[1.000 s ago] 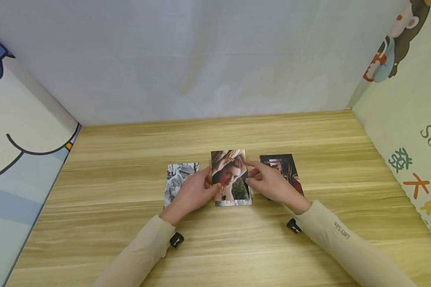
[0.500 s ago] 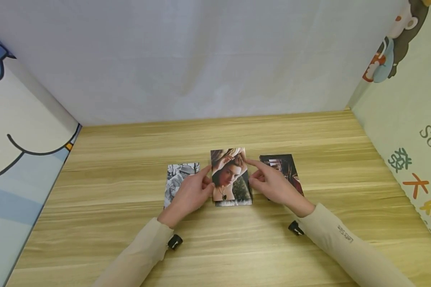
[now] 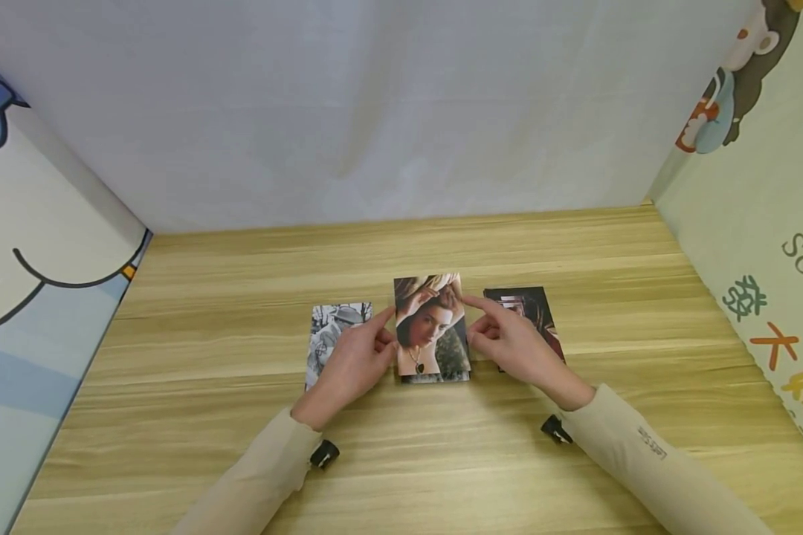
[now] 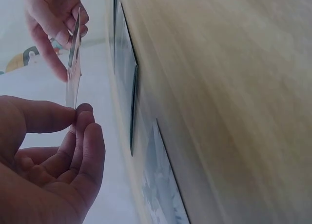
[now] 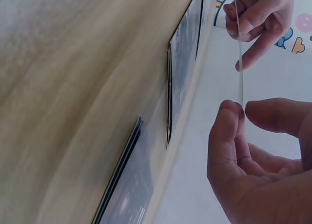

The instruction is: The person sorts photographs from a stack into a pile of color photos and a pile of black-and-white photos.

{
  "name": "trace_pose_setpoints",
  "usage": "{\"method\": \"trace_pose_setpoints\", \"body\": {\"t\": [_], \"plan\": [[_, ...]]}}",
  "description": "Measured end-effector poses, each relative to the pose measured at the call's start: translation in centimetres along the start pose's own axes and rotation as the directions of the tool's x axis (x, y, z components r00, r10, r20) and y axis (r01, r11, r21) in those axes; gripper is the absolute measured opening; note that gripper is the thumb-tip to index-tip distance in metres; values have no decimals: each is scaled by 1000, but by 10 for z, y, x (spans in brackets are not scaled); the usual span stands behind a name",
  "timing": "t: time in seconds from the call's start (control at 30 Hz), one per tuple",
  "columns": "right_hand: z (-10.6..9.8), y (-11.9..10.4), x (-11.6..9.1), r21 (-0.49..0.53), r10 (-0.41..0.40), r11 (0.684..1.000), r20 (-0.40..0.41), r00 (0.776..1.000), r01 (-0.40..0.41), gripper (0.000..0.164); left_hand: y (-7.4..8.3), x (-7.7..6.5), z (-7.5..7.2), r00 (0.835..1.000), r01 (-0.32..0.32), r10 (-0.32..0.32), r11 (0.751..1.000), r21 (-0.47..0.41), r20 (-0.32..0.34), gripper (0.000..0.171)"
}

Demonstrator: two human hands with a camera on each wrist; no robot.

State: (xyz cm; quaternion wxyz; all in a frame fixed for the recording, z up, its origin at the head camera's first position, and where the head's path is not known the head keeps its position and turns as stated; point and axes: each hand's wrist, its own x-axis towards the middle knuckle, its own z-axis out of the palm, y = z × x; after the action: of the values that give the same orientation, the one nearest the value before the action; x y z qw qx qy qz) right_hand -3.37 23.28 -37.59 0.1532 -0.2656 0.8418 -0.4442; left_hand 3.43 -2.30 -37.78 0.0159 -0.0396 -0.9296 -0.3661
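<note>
A photo card with a portrait is held up over the middle stack of cards, whose front edge shows below it. My left hand pinches the card's left edge between thumb and fingers. On the opposite edge, the thumb and fingers of my right hand grip it. Both wrist views show the card edge-on, with a gap between it and the middle stack. A black-and-white photo card lies left of the middle, partly behind my left hand. To the right, a dark stack of photo cards is partly covered by my right hand.
The wooden table runs back to a pale cloth wall. Printed panels stand at both sides. A small black clip-like piece sits at the left cuff, another at the right.
The held card has risen a little and looks larger in the head view. My left thumb has slid from its face to its edge. My right hand has shifted slightly right.
</note>
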Motion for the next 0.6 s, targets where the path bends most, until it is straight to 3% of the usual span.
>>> {"method": "trace_pose_setpoints", "body": {"t": [0.27, 0.6], "plan": [[-1, -3, -4, -38, -19, 999, -58, 998, 17, 59, 5, -3, -4, 1000, -18, 18, 1000, -21, -14, 60], [-4, -6, -9, -19, -23, 1000, -73, 997, 22, 58, 12, -6, -6, 999, -29, 28, 999, -40, -23, 62]]}}
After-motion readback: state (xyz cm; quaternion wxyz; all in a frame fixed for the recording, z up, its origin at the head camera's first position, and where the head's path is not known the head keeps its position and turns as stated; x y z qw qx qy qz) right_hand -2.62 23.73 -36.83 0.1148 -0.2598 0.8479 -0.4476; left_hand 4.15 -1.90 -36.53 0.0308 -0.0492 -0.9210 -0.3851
